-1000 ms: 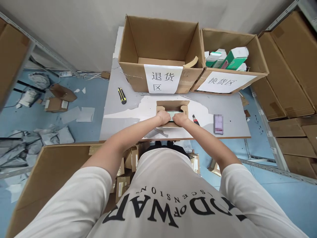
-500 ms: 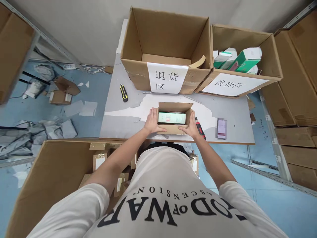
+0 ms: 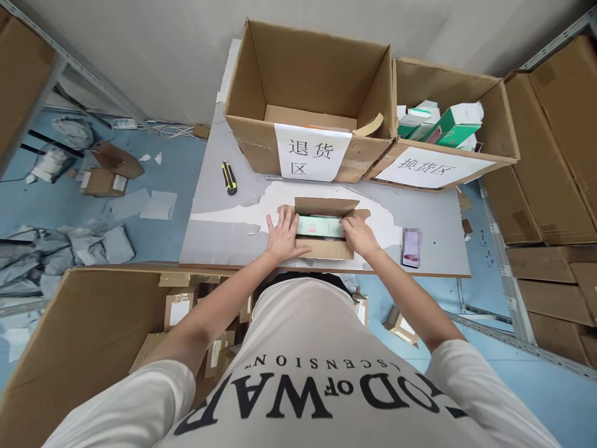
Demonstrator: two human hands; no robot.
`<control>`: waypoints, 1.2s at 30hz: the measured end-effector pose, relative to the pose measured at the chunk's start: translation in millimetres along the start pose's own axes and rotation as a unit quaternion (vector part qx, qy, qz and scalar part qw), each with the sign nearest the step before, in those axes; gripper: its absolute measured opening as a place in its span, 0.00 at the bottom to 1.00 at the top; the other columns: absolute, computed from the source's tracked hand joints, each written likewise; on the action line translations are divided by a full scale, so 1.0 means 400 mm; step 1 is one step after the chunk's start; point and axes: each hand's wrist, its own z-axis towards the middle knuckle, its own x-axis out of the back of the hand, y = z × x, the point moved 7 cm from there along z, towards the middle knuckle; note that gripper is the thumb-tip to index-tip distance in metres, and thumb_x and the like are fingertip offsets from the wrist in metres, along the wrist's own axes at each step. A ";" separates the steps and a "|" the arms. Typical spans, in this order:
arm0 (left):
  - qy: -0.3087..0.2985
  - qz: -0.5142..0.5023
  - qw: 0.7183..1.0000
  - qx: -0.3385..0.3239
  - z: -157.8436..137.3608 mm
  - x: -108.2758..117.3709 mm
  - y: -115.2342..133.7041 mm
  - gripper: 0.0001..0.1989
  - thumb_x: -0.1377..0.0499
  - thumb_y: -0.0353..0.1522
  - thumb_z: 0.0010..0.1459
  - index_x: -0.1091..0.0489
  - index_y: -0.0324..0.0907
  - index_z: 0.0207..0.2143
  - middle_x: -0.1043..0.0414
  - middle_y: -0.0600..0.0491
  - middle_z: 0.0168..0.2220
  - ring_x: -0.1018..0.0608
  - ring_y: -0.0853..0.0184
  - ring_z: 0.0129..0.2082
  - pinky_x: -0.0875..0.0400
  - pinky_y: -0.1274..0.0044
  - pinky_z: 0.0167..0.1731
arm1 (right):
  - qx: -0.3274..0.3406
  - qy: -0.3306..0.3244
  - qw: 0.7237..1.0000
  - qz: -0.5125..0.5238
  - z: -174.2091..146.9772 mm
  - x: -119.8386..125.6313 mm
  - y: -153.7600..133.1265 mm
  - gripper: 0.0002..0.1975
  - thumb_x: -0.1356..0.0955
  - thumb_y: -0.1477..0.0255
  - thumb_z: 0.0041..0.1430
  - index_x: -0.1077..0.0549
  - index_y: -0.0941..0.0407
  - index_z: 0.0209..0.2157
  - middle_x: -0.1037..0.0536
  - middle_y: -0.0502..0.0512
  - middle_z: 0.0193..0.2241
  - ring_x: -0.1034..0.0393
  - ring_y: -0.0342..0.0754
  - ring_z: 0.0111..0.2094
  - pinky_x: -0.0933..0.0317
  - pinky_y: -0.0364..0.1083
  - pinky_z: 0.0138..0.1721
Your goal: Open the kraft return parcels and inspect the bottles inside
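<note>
A small open cardboard box (image 3: 326, 250) lies near the table's front edge, with its flaps folded out. Inside it is a pale green and white product box (image 3: 319, 226). My left hand (image 3: 282, 236) holds the cardboard box at its left end, fingers over the side flap and thumb along the front. My right hand (image 3: 360, 238) reaches into the right end, its bent fingers closed on the end of the product box. Its fingertips are partly hidden.
Two large cartons stand at the back: one with a paper label (image 3: 313, 152), the other (image 3: 506, 124) holding several green and white boxes. A yellow-black utility knife (image 3: 229, 178) and a phone (image 3: 411, 247) lie on the table. A big carton (image 3: 93, 323) of parcels is at lower left.
My right hand has moved from the cardboard box's right side to the product box's end. The front flap has folded outward. The red-black cutter is now out of sight by my right hand.
</note>
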 end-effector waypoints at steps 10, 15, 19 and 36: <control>0.003 -0.005 0.993 -0.116 -0.049 -0.074 0.119 0.25 0.45 0.44 0.61 0.34 0.38 0.54 0.28 0.41 0.49 0.27 0.55 0.50 0.50 0.60 0.62 | 0.006 -0.172 0.973 -0.154 0.129 -0.096 -0.001 0.26 0.29 0.75 0.48 0.34 0.65 0.50 0.26 0.72 0.45 0.30 0.59 0.44 0.48 0.53 0.50; 0.033 0.004 0.992 -0.123 -0.049 -0.087 0.109 0.25 0.43 0.45 0.59 0.34 0.36 0.52 0.28 0.42 0.48 0.28 0.55 0.48 0.41 0.65 0.54 | 0.017 -0.160 0.976 -0.143 0.130 -0.091 0.002 0.26 0.30 0.76 0.48 0.36 0.63 0.50 0.27 0.71 0.45 0.31 0.58 0.44 0.47 0.51 0.49; 0.044 0.006 0.990 -0.131 -0.051 -0.090 0.107 0.25 0.43 0.46 0.60 0.34 0.37 0.52 0.28 0.42 0.47 0.28 0.55 0.46 0.41 0.65 0.52 | 0.049 -0.133 0.986 -0.084 0.114 -0.067 0.024 0.27 0.29 0.72 0.46 0.37 0.61 0.49 0.28 0.69 0.45 0.33 0.59 0.44 0.46 0.52 0.49; 0.041 0.003 0.989 -0.143 -0.045 -0.092 0.105 0.27 0.43 0.47 0.59 0.34 0.37 0.52 0.28 0.43 0.45 0.28 0.55 0.45 0.40 0.66 0.49 | 0.077 0.134 0.942 0.298 0.063 -0.005 -0.001 0.20 0.31 0.57 0.53 0.40 0.53 0.41 0.32 0.65 0.48 0.39 0.59 0.55 0.40 0.55 0.51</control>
